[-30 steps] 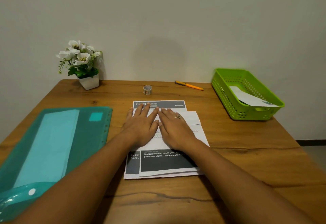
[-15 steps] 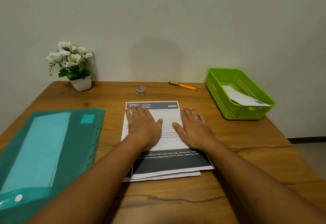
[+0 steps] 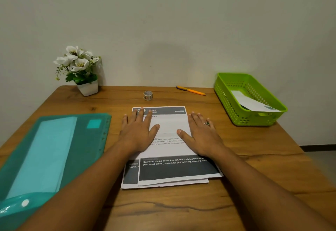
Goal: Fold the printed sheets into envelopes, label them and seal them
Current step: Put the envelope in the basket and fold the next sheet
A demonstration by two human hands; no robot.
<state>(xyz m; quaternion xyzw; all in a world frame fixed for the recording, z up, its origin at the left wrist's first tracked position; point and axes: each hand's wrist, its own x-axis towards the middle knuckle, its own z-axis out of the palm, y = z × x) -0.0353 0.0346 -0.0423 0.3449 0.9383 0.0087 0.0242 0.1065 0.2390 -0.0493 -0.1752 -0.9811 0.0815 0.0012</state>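
1. Nearest, printed sheets [image 3: 174, 169] lie stacked on the table [image 3: 181, 210].
2. Left hand [image 3: 138, 134] and right hand [image 3: 201, 136] press flat on the top sheet, fingers straight, holding nothing.
3. Beyond: tape roll [image 3: 147, 95], pen [image 3: 190, 90], and a green basket [image 3: 227, 101] holding folded white paper [image 3: 252, 103].

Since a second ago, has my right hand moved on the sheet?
Yes. The right hand slid to the right edge of the printed sheet, away from the left hand.
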